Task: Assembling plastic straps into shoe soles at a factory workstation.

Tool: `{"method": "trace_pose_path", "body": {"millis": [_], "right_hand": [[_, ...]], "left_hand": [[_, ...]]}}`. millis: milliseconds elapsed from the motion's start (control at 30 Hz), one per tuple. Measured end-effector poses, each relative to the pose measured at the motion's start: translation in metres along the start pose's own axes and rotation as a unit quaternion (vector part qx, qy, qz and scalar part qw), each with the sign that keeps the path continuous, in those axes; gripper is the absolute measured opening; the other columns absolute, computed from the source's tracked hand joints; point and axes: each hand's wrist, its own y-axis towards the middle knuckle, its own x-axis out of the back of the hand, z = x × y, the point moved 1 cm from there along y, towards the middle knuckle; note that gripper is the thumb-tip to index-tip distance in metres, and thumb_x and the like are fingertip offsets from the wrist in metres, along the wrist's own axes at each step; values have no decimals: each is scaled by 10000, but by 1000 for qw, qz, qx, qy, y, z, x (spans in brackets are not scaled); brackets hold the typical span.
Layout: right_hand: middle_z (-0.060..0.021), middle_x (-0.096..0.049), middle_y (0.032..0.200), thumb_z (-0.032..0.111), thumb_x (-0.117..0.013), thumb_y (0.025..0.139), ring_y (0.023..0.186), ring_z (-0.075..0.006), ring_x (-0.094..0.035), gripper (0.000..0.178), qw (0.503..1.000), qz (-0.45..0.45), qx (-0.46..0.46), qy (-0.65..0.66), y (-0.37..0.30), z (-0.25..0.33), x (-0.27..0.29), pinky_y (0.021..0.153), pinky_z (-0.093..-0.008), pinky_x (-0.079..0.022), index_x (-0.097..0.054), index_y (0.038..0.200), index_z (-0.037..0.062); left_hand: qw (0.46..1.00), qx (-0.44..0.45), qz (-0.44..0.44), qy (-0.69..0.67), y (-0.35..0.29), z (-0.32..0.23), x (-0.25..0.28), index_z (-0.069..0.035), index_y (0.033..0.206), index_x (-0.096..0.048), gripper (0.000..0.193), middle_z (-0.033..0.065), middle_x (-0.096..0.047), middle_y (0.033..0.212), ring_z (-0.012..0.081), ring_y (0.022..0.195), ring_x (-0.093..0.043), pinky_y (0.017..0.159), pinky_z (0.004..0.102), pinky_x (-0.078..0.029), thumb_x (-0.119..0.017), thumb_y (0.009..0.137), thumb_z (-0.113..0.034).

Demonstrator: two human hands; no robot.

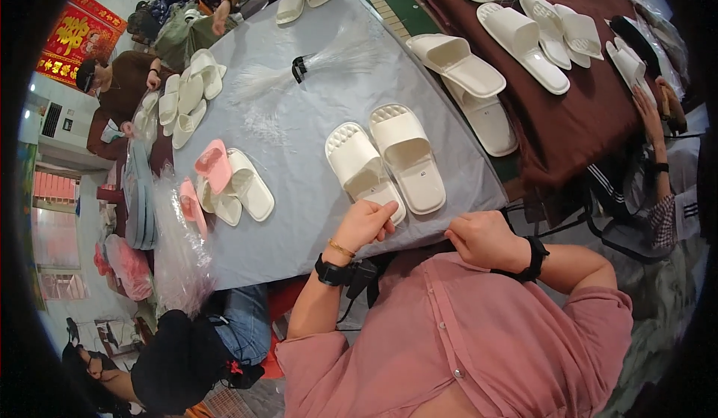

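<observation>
A pair of cream slippers lies side by side in front of me on a grey cloth-covered table [299, 238]: the left slipper [355, 156] and the right slipper [411, 164], toes pointing away. My left hand [364, 225] is closed, fingers curled and thumb against them, at the left slipper's heel; whether it touches the slipper is unclear. Just past the right slipper's heel, my right hand [481, 240] is closed with its fingers tucked in. Anything inside either hand is hidden. Beyond the pair lies a bundle of clear thin plastic strands [299, 69] with a black band around its middle.
Pink slippers [217, 165] and cream slippers [250, 185] sit at left, near clear plastic bags [179, 246]. More cream slippers [193, 89] lie farther back. On the right, a brown-covered table [553, 126] bears several slippers [523, 44]. Other people [112, 96] sit around.
</observation>
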Motion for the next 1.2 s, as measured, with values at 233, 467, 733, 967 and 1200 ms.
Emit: {"method": "trace_pose_path", "body": {"millis": [233, 467, 733, 967, 1200], "right_hand": [[-152, -605, 659, 189, -568, 838, 633, -346, -615, 215, 1000, 9, 4, -17, 3, -9, -10, 557, -450, -483, -570, 687, 36], [-163, -618, 692, 209, -542, 856, 665, -355, -620, 245, 999, 35, -18, -23, 21, -3, -8, 577, -456, -484, -577, 700, 23], [-144, -597, 655, 171, -585, 821, 623, -335, -609, 202, 1000, -4, 27, 2, 6, 15, 18, 545, -432, -482, -557, 678, 30], [-151, -596, 644, 178, -594, 820, 596, -335, -616, 208, 1000, -15, 9, -19, 0, 10, 8, 522, -430, -486, -558, 676, 33], [-164, -607, 628, 199, -575, 828, 592, -354, -621, 225, 997, 1, -30, -65, 1, -4, -9, 540, -449, -497, -576, 672, 36]], "left_hand": [[1000, -1, -10, -15, 7, 7, 3, -4, 626, -652, 522, 30, -527, 463, 93, 398, -470, 395, 243, -353, -533, 910, -426], [997, -26, -48, -53, 7, 10, 8, -13, 641, -653, 518, 16, -518, 478, 76, 406, -446, 388, 217, -327, -533, 916, -435], [1000, -10, 5, -28, -12, -3, 2, -11, 631, -655, 523, 27, -529, 470, 87, 404, -474, 392, 232, -353, -527, 914, -432], [1000, 3, 21, -13, -4, -2, 1, -18, 624, -649, 534, 23, -527, 479, 91, 407, -473, 391, 237, -345, -523, 913, -448], [999, 20, 24, -44, 13, 12, -3, -9, 642, -651, 538, 22, -522, 483, 95, 407, -467, 394, 239, -346, -521, 915, -454]]}}
